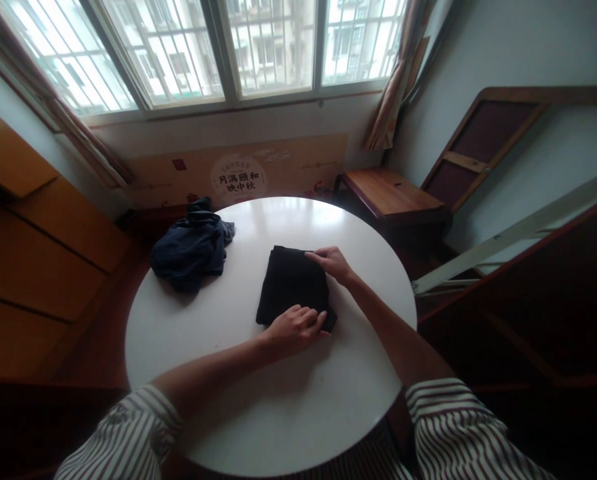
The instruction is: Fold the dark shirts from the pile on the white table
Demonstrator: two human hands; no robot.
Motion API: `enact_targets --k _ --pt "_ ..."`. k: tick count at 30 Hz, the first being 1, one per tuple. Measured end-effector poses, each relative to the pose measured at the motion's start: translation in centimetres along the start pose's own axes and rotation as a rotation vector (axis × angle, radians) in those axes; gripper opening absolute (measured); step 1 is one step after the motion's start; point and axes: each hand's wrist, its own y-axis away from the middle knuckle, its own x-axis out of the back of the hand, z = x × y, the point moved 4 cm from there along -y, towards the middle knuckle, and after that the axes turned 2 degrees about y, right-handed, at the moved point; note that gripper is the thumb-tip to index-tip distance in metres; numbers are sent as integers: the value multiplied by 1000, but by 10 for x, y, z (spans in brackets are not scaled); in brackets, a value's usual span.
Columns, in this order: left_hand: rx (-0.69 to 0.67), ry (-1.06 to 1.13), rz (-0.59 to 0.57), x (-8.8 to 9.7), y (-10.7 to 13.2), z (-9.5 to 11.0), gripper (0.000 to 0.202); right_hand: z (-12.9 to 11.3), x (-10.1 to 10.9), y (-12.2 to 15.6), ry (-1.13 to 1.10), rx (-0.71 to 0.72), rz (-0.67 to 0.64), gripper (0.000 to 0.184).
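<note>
A folded black garment (292, 288) lies flat near the middle of a round white table (273, 413). My left hand (295, 329) rests on its near edge, with the fingers curled over the cloth at the lower right corner. My right hand (334, 261) sits at the far edge, its fingertips pinching the upper right part of the fold. A crumpled dark navy garment (191, 250) lies in a loose heap to the left, near the table's rim, and neither hand touches it.
Both forearms reach out of striped sleeves (451, 430) over the table. Wooden cabinets (38, 267) stand to the left, and a low wooden bench (391, 193) stands beyond the table on the right. A printed board (238, 175) leans under the barred window (203, 53).
</note>
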Motion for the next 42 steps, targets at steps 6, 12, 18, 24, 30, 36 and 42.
enact_targets --k 6,12,18,24,30,36,42 --pt "5 23 -27 -4 -2 1 40 -16 8 -4 180 101 94 23" --pt "14 -2 -47 -5 -2 3 42 -39 -13 -40 317 159 -219 32" --pt "34 21 -61 -6 -3 3 41 -44 -36 -62 423 140 -318 22" --pt "-5 15 -76 -8 -3 5 41 -22 -40 -58 533 31 -170 30" --pt "1 109 -15 15 -8 16 37 -7 -12 -74 478 -120 -70 29" --pt "593 468 232 66 -9 -77 43 3 27 -62 231 -292 -219 55" --pt "1186 869 120 24 10 -190 64 6 20 -43 -22 -398 -548 56"
